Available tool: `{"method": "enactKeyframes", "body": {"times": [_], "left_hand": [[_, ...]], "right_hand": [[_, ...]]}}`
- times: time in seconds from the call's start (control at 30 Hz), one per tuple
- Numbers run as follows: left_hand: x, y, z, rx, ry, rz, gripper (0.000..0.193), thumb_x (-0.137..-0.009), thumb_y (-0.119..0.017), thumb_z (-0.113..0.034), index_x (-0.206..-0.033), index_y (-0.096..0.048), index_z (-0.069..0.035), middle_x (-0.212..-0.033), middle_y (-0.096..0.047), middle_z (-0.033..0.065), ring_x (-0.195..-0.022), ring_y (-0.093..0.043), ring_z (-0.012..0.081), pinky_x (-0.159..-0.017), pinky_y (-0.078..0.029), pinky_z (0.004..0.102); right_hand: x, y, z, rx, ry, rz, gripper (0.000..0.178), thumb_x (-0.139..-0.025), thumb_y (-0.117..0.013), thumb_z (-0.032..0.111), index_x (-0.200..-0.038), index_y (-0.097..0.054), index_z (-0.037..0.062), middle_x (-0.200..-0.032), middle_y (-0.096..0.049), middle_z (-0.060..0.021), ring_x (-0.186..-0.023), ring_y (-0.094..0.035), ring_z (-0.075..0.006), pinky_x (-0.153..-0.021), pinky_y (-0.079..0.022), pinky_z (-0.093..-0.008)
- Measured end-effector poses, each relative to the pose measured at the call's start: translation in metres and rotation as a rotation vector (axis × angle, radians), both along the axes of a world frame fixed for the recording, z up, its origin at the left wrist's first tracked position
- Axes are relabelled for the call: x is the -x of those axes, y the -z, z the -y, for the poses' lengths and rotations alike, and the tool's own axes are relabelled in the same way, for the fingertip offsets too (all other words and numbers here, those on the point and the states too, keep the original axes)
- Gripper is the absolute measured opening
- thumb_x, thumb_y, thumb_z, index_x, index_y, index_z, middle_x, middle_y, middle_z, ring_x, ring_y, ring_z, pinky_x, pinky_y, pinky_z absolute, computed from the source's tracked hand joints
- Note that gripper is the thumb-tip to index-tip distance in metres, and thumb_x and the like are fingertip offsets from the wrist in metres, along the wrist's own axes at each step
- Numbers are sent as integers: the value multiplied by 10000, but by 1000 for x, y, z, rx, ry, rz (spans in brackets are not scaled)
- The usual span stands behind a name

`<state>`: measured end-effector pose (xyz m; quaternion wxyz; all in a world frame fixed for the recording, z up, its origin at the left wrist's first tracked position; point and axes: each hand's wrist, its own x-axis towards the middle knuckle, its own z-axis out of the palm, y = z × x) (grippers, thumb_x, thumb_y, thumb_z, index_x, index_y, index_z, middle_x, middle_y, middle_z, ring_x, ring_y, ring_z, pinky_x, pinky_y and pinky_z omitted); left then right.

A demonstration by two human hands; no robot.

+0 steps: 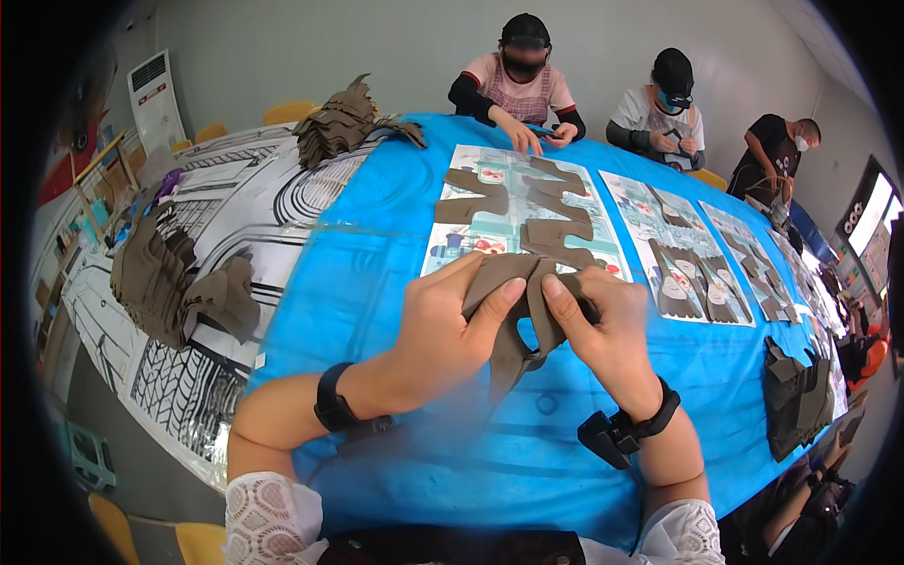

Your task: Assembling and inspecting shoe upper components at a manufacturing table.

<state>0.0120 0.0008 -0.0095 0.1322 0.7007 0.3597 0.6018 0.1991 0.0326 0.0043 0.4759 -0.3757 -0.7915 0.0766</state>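
Over the blue table cover, both my hands hold grey-brown flat cut pieces (504, 275) of soft, sheet-like material, whose exact kind I cannot tell. My left hand (443, 320) pinches the left portion, thumb on top and fingers behind it. A narrow strip on the right is gripped by my right hand (612, 325), its thumb close to the left one. The edges meet between the thumbs, with a gap below and a pointed end hanging down. Just beyond my hands, similar cut pieces (557, 232) lie in rows on a printed sheet (456, 169).
Stacks of brown pieces stand on the left (155, 273), at the far left (339, 122) and at the right edge (796, 395). Another printed sheet (621, 193) bears more pieces. Across the blue-covered table (330, 282), one person (518, 85) reaches toward the sheet; other people work farther right.
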Motion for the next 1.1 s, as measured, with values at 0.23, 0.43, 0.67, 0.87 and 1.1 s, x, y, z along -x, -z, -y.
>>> {"method": "enactKeyframes", "body": {"times": [0.23, 0.43, 0.67, 0.87, 1.1], "left_hand": [[-7, -9, 8, 222, 141, 221, 235, -880, -754, -131, -1029, -709, 44, -893, -749, 87, -762, -685, 116, -665, -543, 276], [-12, -16, 18, 270, 77, 334, 145, -865, -761, -87, -929, -737, 41, -833, -719, 51, -712, -653, 98, -616, -496, 236], [-12, -22, 24, 313, 115, 356, 176, -867, -759, -103, -945, -719, 50, -846, -718, 69, -726, -655, 104, -619, -507, 248], [-13, -24, 27, 305, 101, 363, 161, -873, -754, -96, -947, -728, 45, -839, -725, 72, -720, -661, 111, -635, -509, 239], [-1, -26, 13, 465, 329, 376, 343, -917, -727, -188, -1158, -632, 38, -1058, -700, 81, -943, -647, 117, -808, -521, 275]], "right_hand": [[3, -2, 8, -188, 30, 11, 330, -844, -727, 255, -612, -660, 29, -521, -533, -126, -459, -515, -286, -472, -380, -401], [6, -3, 12, -289, -18, 10, 254, -826, -721, 208, -621, -670, 67, -499, -531, -102, -478, -532, -284, -485, -398, -404], [0, -5, 16, -228, -64, 68, 269, -847, -701, 243, -639, -667, 76, -518, -538, -111, -482, -536, -299, -485, -404, -412], [-2, -9, 19, -149, -82, 95, 304, -876, -674, 285, -652, -679, 80, -535, -558, -128, -498, -564, -321, -479, -417, -418], [-16, -3, -6, 297, -247, -39, 440, -920, -665, 324, -638, -638, -13, -533, -577, -162, -449, -539, -255, -458, -395, -364]]}}
